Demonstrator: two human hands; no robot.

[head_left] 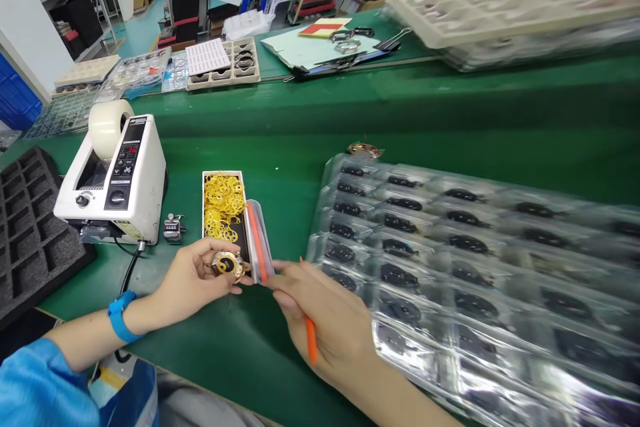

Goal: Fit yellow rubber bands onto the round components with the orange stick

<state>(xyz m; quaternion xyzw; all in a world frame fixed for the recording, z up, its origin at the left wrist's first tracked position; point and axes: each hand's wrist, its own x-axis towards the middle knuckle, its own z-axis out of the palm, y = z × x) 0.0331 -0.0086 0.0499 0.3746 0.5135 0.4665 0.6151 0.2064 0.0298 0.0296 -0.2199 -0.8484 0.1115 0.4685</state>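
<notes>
My left hand [193,278] pinches a small round metal part with a yellow ring [227,264] on it, just in front of a narrow white box of yellow rings [223,207]. A blue band sits on that wrist. My right hand [320,320] is closed around an orange stick [311,339], its fingertips reaching toward the round part. A clear tube with an orange rod inside [260,242] leans on the box's right side.
A white tape dispenser [115,177] and a small tally counter [173,228] stand left of the box. A black foam tray [27,227] lies far left. Clear blister trays of dark parts [475,267] cover the green bench on the right. Beige trays [505,4] sit behind.
</notes>
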